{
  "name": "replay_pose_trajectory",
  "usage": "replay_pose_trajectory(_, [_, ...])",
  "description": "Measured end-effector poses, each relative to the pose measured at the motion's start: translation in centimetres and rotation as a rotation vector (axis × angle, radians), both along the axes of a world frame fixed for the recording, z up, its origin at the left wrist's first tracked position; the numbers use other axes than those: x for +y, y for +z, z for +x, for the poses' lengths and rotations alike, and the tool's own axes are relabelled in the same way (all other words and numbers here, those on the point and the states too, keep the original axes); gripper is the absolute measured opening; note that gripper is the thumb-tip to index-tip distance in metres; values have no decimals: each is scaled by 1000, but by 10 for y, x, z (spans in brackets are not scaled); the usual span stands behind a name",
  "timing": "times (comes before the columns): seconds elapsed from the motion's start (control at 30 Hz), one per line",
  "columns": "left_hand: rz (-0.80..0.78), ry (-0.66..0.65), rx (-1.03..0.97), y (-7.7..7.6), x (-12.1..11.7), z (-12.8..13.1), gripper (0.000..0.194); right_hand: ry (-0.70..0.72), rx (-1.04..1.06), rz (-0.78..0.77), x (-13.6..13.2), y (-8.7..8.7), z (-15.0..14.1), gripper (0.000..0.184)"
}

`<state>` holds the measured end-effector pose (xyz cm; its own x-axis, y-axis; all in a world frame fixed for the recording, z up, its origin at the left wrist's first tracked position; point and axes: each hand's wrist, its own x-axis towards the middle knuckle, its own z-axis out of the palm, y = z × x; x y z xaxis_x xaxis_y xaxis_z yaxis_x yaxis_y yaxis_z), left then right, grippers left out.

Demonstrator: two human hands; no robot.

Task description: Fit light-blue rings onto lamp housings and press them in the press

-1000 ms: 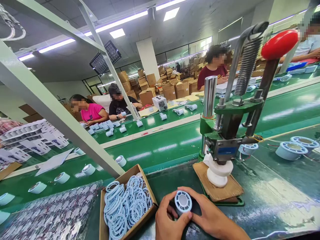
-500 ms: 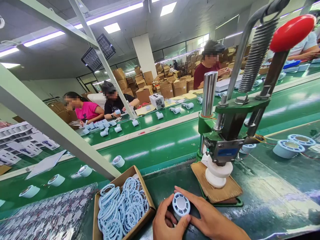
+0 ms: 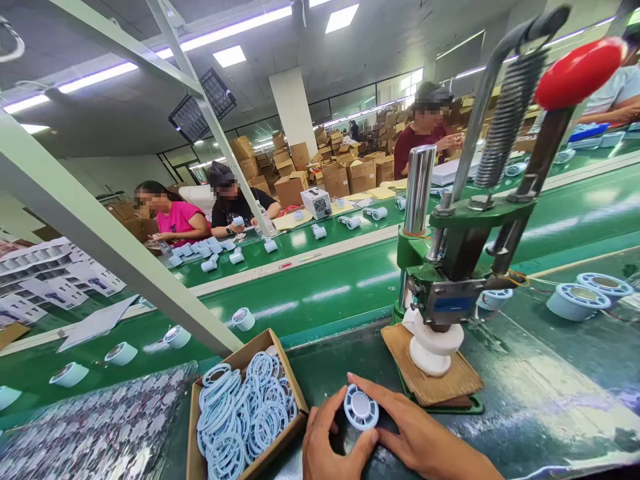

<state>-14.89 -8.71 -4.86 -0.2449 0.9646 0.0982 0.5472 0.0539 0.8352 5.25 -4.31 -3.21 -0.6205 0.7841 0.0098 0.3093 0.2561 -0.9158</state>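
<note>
Both my hands hold a small round pale-blue fan part (image 3: 361, 407) with a grille face, low at the bench's front edge. My left hand (image 3: 330, 445) grips its left side with thumb and curled fingers. My right hand (image 3: 415, 432) wraps its right side, forefinger stretched over the top. Just behind stands a green hand press (image 3: 450, 267) with a red knob (image 3: 580, 72), a spring and a white round die (image 3: 434, 347) on a wooden pad (image 3: 465, 383).
A cardboard box (image 3: 280, 437) of several pale-blue grille rings sits left of my hands. A patterned sheet (image 3: 95, 427) lies further left. Blue fan housings (image 3: 575, 300) rest right of the press. A green conveyor (image 3: 310, 293) carries parts; people work on its far side.
The camera view shifted slightly. My hands stay on the fan part, which has turned a little between my fingers.
</note>
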Motion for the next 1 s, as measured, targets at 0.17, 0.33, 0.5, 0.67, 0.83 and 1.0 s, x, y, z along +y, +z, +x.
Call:
replay_pose_trajectory(0.17, [128,-134,71,3,1,-10,49,21,26,5,0,2,1,68])
replay_pose_trajectory(0.33, [190,-100,9,1,3,-2,48,15,-13,28,0,5,-1,72])
replay_pose_trajectory(0.5, [146,-142,-78,3,8,12,36,-109,-109,87,-5,32,23,88])
replay_pose_trajectory(0.67, [269,-47,-60,13,22,42,36,-338,-109,373,-24,122,74,48])
replay_pose_trajectory(0.83, [271,-88,-344,44,43,94,37,-776,212,1067,-13,245,82,30])
replay_pose_trajectory(1.0, [219,-230,-478,47,66,133,42,-1150,186,1086,59,321,85,38])
